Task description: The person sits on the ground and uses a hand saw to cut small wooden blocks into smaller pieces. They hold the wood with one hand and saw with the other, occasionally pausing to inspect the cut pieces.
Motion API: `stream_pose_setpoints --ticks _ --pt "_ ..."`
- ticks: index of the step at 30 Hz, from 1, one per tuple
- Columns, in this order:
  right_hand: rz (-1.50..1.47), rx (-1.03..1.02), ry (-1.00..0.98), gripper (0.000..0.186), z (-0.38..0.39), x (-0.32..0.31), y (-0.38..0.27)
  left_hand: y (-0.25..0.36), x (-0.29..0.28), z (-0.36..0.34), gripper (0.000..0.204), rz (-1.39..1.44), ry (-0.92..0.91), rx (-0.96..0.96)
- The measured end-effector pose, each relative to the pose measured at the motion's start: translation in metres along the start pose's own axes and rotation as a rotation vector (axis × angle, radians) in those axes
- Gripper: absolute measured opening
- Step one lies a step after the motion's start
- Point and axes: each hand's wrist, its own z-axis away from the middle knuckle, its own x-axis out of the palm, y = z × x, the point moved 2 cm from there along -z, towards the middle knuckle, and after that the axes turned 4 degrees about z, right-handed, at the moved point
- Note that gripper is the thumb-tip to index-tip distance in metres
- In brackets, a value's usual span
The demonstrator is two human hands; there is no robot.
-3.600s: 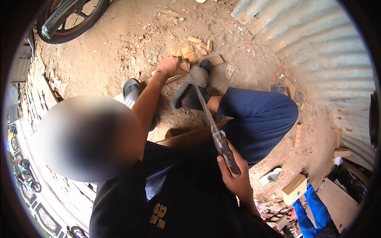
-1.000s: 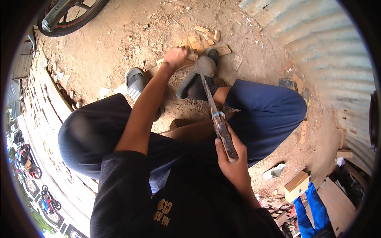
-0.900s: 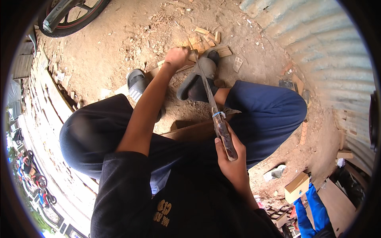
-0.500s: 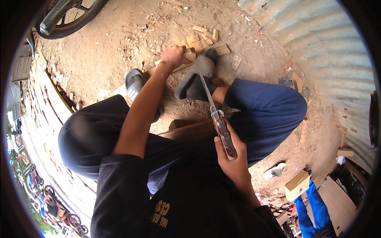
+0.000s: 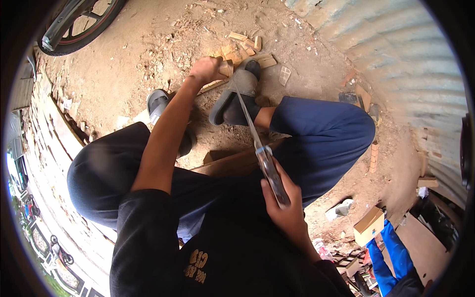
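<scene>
My left hand (image 5: pixel 206 70) is closed around a short light wooden block (image 5: pixel 226 68), low over the ground between my feet. In my right hand (image 5: pixel 288 204), near my lap, is the dark handle of a narrow hand saw (image 5: pixel 249 120). Its blade slants forward and left, with the tip close to the block's right end; whether it touches cannot be told. My right foot, in a grey slipper (image 5: pixel 243 81), is just right of the block. Beneath the left hand lies a strip of wood (image 5: pixel 213 86), partly hidden. Pale sawdust (image 5: pixel 229 51) is heaped just beyond.
Several cut wooden pieces (image 5: pixel 249 45) lie past the sawdust. A motorcycle wheel (image 5: pixel 84 34) stands at the far left. Corrugated metal sheeting (image 5: pixel 391 54) rises on the right. At the lower right, a person in blue sleeves (image 5: pixel 396 250) is beside an open cardboard box (image 5: pixel 369 227).
My right hand has drawn the saw back toward me a little, so its tip sits nearer the block's edge. The left hand still grips the block. The whole view has shifted slightly.
</scene>
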Motion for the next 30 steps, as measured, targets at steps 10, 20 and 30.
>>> stream_pose_setpoints --ticks 10,20,30 --pt "0.033 -0.023 0.033 0.049 0.011 -0.004 0.003 0.006 -0.010 0.003 0.063 0.015 -0.014 -0.055" --pt "0.052 -0.024 0.050 0.047 0.017 -0.005 0.003 0.004 -0.004 0.001 0.068 -0.013 0.008 -0.035" --pt "0.030 -0.049 0.054 0.046 0.015 -0.011 0.013 0.005 -0.012 0.000 0.069 0.014 -0.056 -0.062"
